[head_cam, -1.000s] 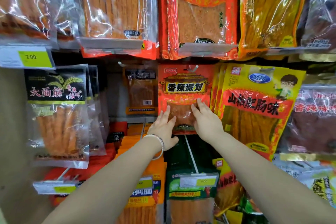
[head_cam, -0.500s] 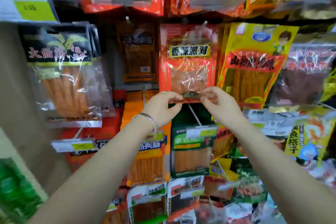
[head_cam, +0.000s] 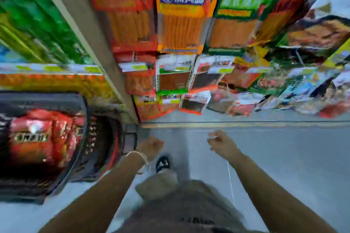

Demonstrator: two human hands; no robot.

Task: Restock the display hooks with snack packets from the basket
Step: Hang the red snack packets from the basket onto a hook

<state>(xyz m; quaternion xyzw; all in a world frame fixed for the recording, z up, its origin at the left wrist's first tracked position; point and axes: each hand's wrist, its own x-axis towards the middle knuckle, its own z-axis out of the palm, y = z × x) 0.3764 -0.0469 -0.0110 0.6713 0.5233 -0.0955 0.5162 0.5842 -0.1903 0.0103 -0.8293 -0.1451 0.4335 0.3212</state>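
Dozens of snack packets (head_cam: 181, 15) hang beyond both hands; the black basket (head_cam: 56, 100) of red packets (head_cam: 37, 138) sits just left of the left hand (head_cam: 151, 146). That hand is clenched on nothing; the right hand (head_cam: 221, 144) hangs loose and empty.

one basket (head_cam: 47, 98) at nine o'clock, its contents too blurred to count. three large packets at twelve o'clock: red packet (head_cam: 128, 17), orange packet (head_cam: 184, 19), green packet (head_cam: 240, 21). two hands: left hand (head_cam: 151, 146), right hand (head_cam: 221, 143). one bracelet (head_cam: 138, 155), one shoe (head_cam: 162, 163).
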